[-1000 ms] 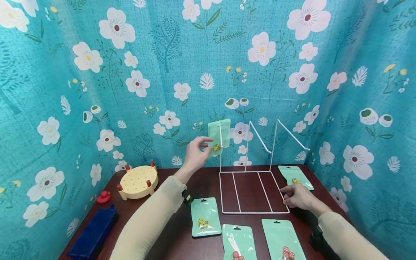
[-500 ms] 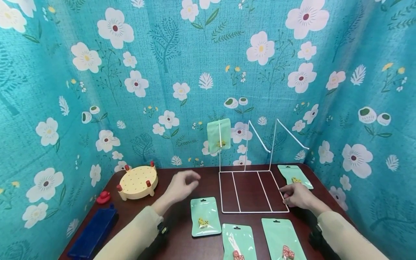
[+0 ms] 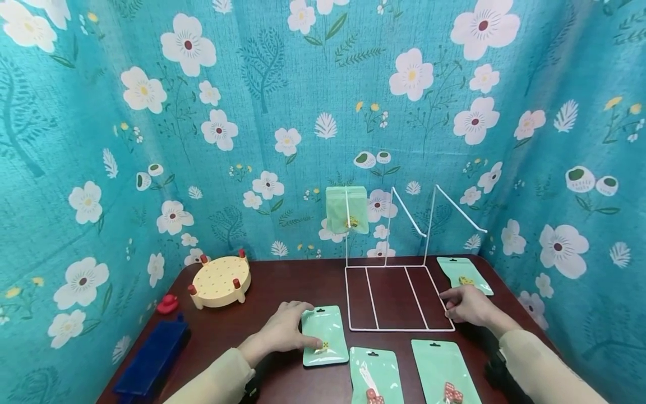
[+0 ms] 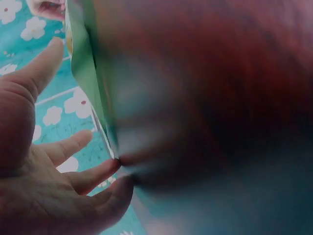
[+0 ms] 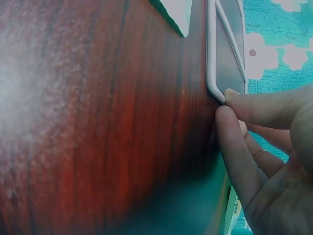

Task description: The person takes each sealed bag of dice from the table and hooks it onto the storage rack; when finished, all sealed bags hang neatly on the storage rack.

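My left hand (image 3: 284, 330) is at the left side of a mint green zip pouch (image 3: 334, 325) with yellow dice, lying on the table. Its thumb reaches over the pouch's lower part while the fingers spread along the left edge; in the left wrist view the thumb (image 4: 46, 66) and fingers stand apart around the pouch's edge. With thumb and forefinger, my right hand (image 3: 470, 307) pinches the front right of a white wire rack (image 3: 398, 330), near the base corner (image 5: 213, 88). Another green pouch (image 3: 360, 203) with yellow dice hangs on the rack's left hook.
Two green pouches with red dice, one (image 3: 370, 367) in front of the rack and one (image 3: 439, 365) to its right, lie nearby. Another pouch (image 3: 461, 270) is behind my right hand. At left are a cream round stand (image 3: 220, 280), a red duck (image 3: 167, 304) and a blue tray (image 3: 151, 359).
My left hand has let go of the pouch on the left hook and come down to the pouch on the table. My right hand has stayed at the rack.
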`<action>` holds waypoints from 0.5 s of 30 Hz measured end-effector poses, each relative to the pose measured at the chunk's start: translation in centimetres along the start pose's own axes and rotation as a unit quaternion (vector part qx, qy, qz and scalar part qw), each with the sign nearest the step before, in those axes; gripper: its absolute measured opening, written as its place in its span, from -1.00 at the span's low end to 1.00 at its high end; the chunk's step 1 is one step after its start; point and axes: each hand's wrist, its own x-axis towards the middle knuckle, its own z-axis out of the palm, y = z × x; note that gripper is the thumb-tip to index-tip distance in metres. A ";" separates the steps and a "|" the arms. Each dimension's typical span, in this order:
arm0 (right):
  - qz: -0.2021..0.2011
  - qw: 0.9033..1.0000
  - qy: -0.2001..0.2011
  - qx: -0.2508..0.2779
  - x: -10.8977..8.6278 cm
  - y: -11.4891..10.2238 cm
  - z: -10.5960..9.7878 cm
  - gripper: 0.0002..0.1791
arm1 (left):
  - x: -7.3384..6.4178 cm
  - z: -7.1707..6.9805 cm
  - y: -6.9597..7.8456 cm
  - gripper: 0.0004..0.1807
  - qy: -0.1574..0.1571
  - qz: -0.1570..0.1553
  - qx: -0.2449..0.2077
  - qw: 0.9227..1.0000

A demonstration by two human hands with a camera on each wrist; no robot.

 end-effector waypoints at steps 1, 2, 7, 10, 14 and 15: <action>0.001 1.000 0.000 -0.002 0.0 0.0 0.0 -0.44 | 0.0 0.1 0.2 -0.03 0.000 0.000 0.006 1.000; 0.003 1.000 0.001 -0.002 -0.1 0.0 0.0 -0.44 | 0.0 0.2 0.4 -0.02 0.002 0.000 0.009 1.000; 0.006 1.000 0.001 0.001 -0.1 0.0 0.1 -0.45 | 0.0 0.6 0.7 -0.14 0.017 -0.006 0.000 1.000; 0.006 1.000 -0.001 0.001 -0.1 0.0 0.1 -0.45 | 0.1 0.8 0.7 -0.20 0.025 -0.008 -0.014 1.000; -0.001 1.000 0.001 -0.002 -0.2 -0.1 0.0 -0.46 | 0.1 0.8 0.7 -0.23 0.030 -0.008 -0.049 0.998; -0.003 1.000 0.001 -0.002 -0.3 -0.1 0.0 -0.46 | 0.0 0.7 0.6 -0.24 0.029 -0.010 -0.059 0.998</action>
